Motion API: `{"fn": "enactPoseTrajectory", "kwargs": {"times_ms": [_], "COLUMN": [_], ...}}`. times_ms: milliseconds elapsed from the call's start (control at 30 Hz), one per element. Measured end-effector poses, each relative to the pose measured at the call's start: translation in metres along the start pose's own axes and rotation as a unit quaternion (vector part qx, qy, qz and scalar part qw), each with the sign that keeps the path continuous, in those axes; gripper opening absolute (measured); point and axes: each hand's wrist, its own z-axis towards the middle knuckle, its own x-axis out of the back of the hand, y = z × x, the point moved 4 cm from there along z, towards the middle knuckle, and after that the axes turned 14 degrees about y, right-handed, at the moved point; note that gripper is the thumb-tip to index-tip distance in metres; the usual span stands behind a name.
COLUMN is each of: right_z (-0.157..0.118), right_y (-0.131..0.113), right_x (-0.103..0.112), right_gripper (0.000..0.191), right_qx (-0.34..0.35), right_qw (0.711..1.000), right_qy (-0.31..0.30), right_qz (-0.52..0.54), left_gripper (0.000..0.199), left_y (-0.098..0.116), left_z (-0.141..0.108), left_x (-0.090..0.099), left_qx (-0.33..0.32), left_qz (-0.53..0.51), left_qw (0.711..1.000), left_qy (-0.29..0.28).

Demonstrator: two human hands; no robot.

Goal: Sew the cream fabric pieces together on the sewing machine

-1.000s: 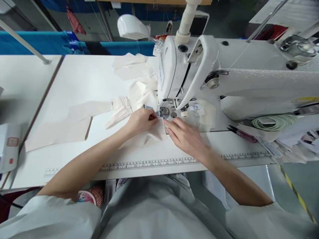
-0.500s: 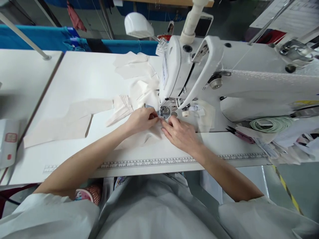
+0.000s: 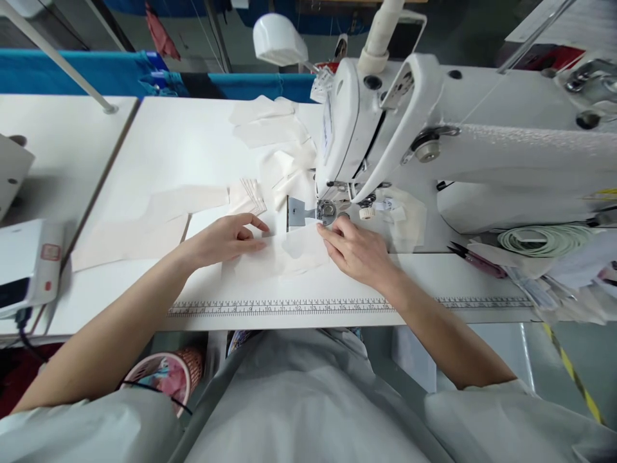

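A thin white fabric piece lies flat on the table in front of the sewing machine's presser foot. My right hand grips its upper right corner with the fingertips, just below the foot. At the left end of the same piece is my left hand, its thumb and fingers apart and touching or just above the cloth. A grey metal plate shows left of the foot. Whether the fabric edge reaches under the foot, I cannot tell.
Folded pale pieces and long cream panels lie to the left. Behind are more white pieces. Thread snips and a green cord coil sit at right. A printed ruler runs along the front edge.
My left hand has let go near the presser foot and moved left, opening its fingers. The fabric now lies flatter between my hands. My right hand stays near the foot. The view has shifted slightly.
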Motion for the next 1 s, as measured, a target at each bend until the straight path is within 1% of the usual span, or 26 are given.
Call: {"fn": "enactPoseTrajectory", "kwargs": {"times_ms": [100,200,300,433,500,567,667,733,800,833,867,933,1000], "right_z": [0.000,-0.001,-0.001,0.000,0.000,-0.001,-0.003,-0.003,-0.003,-0.003,-0.003,-0.003,-0.003], "right_y": [0.000,-0.001,-0.001,-0.001,-0.001,-0.001,0.000,0.000,0.000,0.000,0.000,-0.001,-0.001], "right_x": [0.000,-0.001,-0.001,-0.001,-0.001,-0.002,-0.001,-0.001,-0.001,-0.001,-0.001,0.000,0.000], "right_gripper": [0.044,0.044,0.045,0.045,0.044,0.043,0.041,0.039,0.039,0.039,0.039,0.039,0.040], "right_qx": [0.003,0.009,0.016,0.017,0.018,0.021,0.032,0.038,0.052,0.056,0.061,0.066,0.072], "right_qw": [1.000,1.000,0.999,0.999,0.999,0.999,0.997,0.995,0.994,0.993,0.993,0.991,0.988], "right_qy": [0.009,0.020,0.026,0.033,0.034,0.042,0.074,0.092,0.099,0.101,0.104,0.116,0.132], "right_qz": [-0.004,-0.008,-0.012,-0.018,-0.016,-0.015,-0.020,-0.024,-0.020,-0.018,-0.017,-0.018,-0.021], "left_gripper": [0.038,0.042,0.047,0.051,0.049,0.045,0.037,0.033,0.028,0.025,0.023,0.021,0.020], "left_y": [0.001,0.000,-0.006,-0.016,-0.021,-0.024,-0.027,-0.026,-0.020,-0.016,-0.013,-0.008,-0.006], "left_z": [-0.004,-0.013,-0.025,-0.042,-0.050,-0.059,-0.075,-0.086,-0.098,-0.104,-0.108,-0.114,-0.117], "left_x": [-0.001,0.000,-0.001,-0.002,-0.001,0.000,-0.002,-0.007,-0.014,-0.019,-0.025,-0.035,-0.042], "left_qx": [0.001,-0.029,-0.056,-0.056,-0.049,-0.043,-0.038,-0.055,-0.103,-0.133,-0.162,-0.208,-0.230], "left_qz": [-0.001,0.040,0.073,0.063,0.091,0.161,0.271,0.306,0.316,0.312,0.304,0.282,0.268], "left_qw": [1.000,0.996,0.992,0.990,0.985,0.970,0.932,0.908,0.877,0.864,0.855,0.852,0.853], "left_qy": [0.032,0.072,0.087,0.109,0.135,0.178,0.237,0.281,0.347,0.373,0.387,0.389,0.383]}}
